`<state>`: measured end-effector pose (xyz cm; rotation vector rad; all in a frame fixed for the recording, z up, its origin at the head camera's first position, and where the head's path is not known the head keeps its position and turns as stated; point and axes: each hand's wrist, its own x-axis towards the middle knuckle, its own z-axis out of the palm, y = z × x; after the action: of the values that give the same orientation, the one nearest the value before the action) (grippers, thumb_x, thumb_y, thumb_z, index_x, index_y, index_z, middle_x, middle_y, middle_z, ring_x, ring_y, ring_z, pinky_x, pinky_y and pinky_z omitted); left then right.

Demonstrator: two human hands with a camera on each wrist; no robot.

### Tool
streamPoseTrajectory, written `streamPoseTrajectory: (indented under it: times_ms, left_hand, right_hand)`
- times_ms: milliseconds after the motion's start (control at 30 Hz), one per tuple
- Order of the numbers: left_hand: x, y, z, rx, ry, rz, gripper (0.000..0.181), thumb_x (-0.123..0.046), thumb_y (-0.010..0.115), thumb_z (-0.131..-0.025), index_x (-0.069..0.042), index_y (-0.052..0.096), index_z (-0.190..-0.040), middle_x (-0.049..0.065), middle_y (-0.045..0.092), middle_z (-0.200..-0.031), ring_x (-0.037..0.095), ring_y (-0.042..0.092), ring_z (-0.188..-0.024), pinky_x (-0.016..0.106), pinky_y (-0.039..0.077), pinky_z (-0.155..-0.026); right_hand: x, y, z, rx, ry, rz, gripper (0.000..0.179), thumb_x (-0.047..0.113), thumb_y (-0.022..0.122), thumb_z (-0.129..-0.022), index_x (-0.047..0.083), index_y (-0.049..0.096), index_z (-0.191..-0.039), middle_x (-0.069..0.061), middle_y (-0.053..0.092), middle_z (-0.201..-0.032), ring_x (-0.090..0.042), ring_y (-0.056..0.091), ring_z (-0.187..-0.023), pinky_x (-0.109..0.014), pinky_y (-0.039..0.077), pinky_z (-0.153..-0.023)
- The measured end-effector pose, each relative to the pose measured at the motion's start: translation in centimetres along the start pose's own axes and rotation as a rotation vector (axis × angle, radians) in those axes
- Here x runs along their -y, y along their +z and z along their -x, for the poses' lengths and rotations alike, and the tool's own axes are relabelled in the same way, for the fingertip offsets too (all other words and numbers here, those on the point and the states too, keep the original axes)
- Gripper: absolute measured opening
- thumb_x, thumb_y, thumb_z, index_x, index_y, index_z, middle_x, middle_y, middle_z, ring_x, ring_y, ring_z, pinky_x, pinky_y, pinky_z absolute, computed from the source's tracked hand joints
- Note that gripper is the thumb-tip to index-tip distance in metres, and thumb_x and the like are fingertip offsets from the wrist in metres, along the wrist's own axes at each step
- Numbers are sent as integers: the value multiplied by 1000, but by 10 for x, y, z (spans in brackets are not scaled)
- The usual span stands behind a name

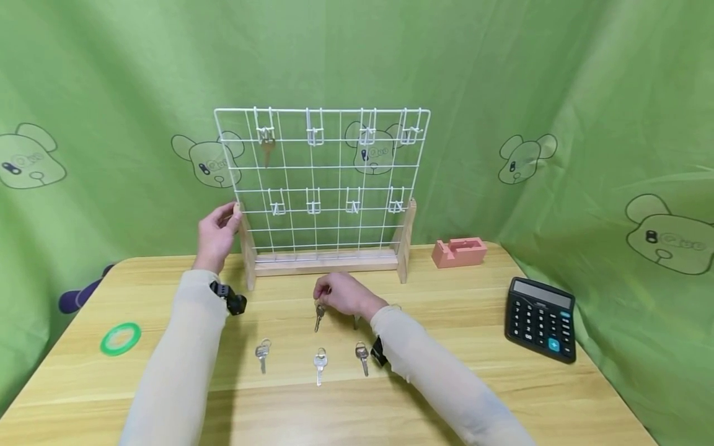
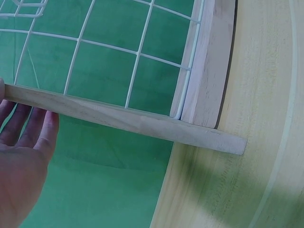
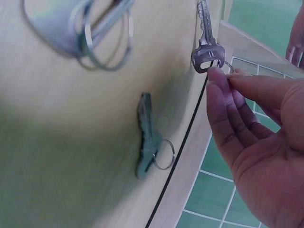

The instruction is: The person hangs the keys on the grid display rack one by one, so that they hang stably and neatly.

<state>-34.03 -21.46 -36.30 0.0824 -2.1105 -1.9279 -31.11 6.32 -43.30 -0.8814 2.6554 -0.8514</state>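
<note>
While a rack upright (image 1: 246, 251) near the tabletop's rear edge (image 1: 167, 262) is gripped by the left hand (image 1: 214, 238), a key (image 1: 320, 309) is pinched by the right hand (image 1: 347, 293).

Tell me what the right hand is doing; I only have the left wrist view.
Observer: The right hand pinches a key between thumb and fingers.
Operator: Anything hanging on the rack?
Observer: Yes, a brownish key hangs from the top row's leftmost hook.
Operator: What's at the far right of the table?
Observer: A black calculator.
</note>
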Motion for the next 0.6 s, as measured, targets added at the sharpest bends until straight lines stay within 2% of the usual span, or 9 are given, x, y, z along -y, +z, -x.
streamPoseTrajectory:
  times_ms: [367,600]
  left_hand:
    - [0,-1,0,2,-11,-13,43,-14,53,-102,-4,46,-144,16,49,-143,26,49,-126,30,44,-105]
    - [-1,-1,1,6,-7,-15,43,-14,53,-102,-3,46,-144,16,48,-143,26,49,-126,29,44,-105]
  right_hand:
    - [12,-18,9,-33,-16,-45,11,3,64,-93,11,69,-99,3,65,-85,-11,60,-80,-22,54,-71]
    - [18,-28,11,-62,-43,-48,10,2,66,-92,10,69,-99,6,63,-85,-10,60,-81,-20,54,-74]
